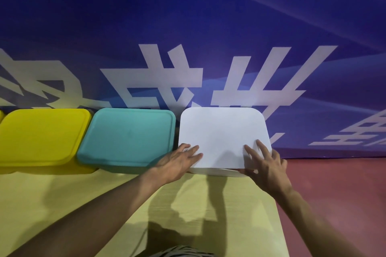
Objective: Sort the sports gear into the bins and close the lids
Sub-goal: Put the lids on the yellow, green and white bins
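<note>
Bins look nearly done imo: working left to right toward the hands, the yellow bin [41,137] and teal bin [127,137] already have matte, rounded-square lids sitting flush, well left of the grip and just beside it. No loose gear in view, so I'd guess only the white lid [221,135] is left. It's smooth, flat plastic, and its near edge seems not quite seated on the white bin [217,171]. Left hand [179,160] lies flat, fingers spread on its near-left corner; right hand [265,162] presses the near-right corner, thumb under the edge.
</note>
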### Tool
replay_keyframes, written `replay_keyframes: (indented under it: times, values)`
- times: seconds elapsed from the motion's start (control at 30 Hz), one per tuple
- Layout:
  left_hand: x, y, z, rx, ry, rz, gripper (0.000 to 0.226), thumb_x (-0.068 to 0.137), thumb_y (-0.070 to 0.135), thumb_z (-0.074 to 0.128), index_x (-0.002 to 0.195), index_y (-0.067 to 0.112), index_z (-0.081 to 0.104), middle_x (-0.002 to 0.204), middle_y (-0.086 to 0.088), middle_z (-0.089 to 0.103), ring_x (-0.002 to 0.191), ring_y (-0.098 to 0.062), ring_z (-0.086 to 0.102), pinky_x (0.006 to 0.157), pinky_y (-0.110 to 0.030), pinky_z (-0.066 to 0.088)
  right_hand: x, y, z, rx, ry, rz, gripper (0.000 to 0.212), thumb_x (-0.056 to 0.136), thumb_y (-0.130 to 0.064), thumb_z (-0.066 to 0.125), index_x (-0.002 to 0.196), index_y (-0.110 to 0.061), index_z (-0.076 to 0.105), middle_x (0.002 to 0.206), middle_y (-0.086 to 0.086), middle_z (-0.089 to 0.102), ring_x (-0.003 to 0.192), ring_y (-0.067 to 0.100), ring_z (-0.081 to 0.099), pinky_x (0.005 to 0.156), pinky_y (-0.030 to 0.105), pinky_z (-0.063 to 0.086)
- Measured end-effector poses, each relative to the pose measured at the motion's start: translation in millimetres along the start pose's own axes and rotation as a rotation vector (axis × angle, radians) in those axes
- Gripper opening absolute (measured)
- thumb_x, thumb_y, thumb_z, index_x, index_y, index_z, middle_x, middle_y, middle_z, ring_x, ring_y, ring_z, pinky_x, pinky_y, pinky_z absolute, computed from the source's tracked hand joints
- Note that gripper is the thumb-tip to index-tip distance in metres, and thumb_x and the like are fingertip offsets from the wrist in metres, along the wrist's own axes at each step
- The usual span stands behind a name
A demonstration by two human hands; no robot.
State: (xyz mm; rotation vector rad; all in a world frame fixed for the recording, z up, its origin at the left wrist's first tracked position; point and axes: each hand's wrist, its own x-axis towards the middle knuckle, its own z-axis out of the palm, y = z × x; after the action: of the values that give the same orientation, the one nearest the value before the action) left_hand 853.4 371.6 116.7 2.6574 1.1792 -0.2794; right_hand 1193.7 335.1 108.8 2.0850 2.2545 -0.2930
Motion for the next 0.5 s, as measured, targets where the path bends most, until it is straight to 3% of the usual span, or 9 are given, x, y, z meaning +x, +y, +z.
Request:
replay_keyframes:
  times: [0.2,0.37,0.5]
  values:
    - [6,0,1,0.013,0.013,-0.009,0.067,0.102,0.005,0.051,0.16,0.026,0.025,0.168,-0.004,0.019,0.147,-0.034,0.025,0.117,-0.042,0.036,4,7,8,0.19,0.006,-0.01,0.092,0.072,-0.065,0.08,0.15,-0.034,0.043,0.16,0.01,0.034,0.121,0.049,0.048,0.091,0.063,0.048]
    - [3,1,18,-0.017,0.052,-0.107,0.086,0.097,0.005,0.058,0.161,0.02,0.002,0.169,-0.015,0.01,0.152,-0.031,0.017,0.112,-0.044,0.044,2,18,8,0.229,-0.009,-0.055,0.098,0.073,-0.032,0.092,0.156,-0.03,0.04,0.165,0.012,0.027,0.123,0.051,0.041,0.09,0.068,0.053]
    - [5,2,28,0.039,0.037,-0.112,0.072,0.1,0.002,0.051,0.16,0.01,0.013,0.167,-0.021,0.014,0.155,-0.034,0.014,0.113,-0.045,0.044,3,31,11,0.204,-0.011,-0.134,0.104,0.076,-0.018,0.09,0.158,-0.034,0.029,0.168,0.012,0.021,0.127,0.05,0.043,0.087,0.066,0.054]
